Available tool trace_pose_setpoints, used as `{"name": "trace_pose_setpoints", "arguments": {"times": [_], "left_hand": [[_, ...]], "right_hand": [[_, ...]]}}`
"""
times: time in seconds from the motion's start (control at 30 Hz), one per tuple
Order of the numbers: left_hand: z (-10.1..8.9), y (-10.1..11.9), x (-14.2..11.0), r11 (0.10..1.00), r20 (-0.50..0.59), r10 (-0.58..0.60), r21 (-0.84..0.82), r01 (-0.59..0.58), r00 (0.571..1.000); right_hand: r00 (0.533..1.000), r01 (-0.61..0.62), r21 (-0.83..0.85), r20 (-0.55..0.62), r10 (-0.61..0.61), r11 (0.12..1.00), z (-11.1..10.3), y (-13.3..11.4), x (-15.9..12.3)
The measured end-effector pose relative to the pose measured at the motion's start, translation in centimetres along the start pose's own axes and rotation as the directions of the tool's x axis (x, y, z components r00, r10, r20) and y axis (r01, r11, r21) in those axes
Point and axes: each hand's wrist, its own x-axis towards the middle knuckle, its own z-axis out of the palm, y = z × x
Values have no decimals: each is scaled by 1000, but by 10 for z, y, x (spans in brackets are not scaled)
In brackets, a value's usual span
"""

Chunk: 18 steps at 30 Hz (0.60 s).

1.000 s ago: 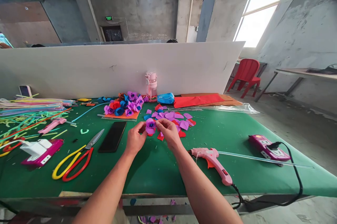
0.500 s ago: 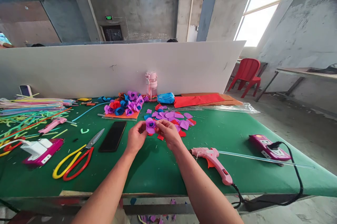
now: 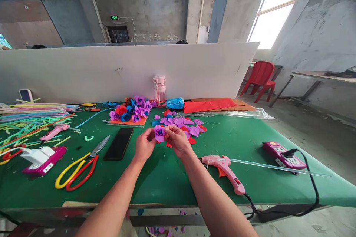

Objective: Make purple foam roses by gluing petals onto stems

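Note:
Between both hands, over the green table (image 3: 250, 129), is a purple paper flower (image 3: 159, 133) with a dark blue centre. My left hand (image 3: 144, 144) pinches its left edge, and my right hand (image 3: 178, 140) grips the right edge with fingertips closed. Just beyond lie loose purple, red and blue petals (image 3: 180, 122). A heap of finished-looking paper flowers (image 3: 133, 110) rests farther back to the left on an orange sheet. To the right of my right forearm is a pink glue gun (image 3: 224, 168) with a long clear glue stick in it.
Left of my arms lie a black phone (image 3: 119, 144), scissors (image 3: 83, 166) and a purple power strip (image 3: 46, 161). Pipe cleaners (image 3: 33, 114) cover the far left. A pink bottle (image 3: 159, 90) stands against the white partition (image 3: 83, 70). Another power strip (image 3: 283, 157) is at right.
The hands stay in nearly the same place on the flower. The flower appears very slightly turned; nothing else has visibly moved.

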Motion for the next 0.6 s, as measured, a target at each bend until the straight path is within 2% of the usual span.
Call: {"name": "trace_pose_setpoints", "arguments": {"times": [0.2,0.43,0.5,0.6], "left_hand": [[0,0,0,1000,-30,-8,-18,7,1000],[0,-2,0,1000,7,-2,-27,2,1000],[0,-2,0,999,14,2,-33,-1,1000],[0,-3,0,999,-31,13,-31,-14,999]], "right_hand": [[992,83,-95,-85,-91,992,0,0,3],[999,41,-120,2,-41,992,2,-2,-1],[997,66,-93,-19,-68,993,2,-2,0],[994,82,-62,-67,-86,995,1,-3,1]]}}
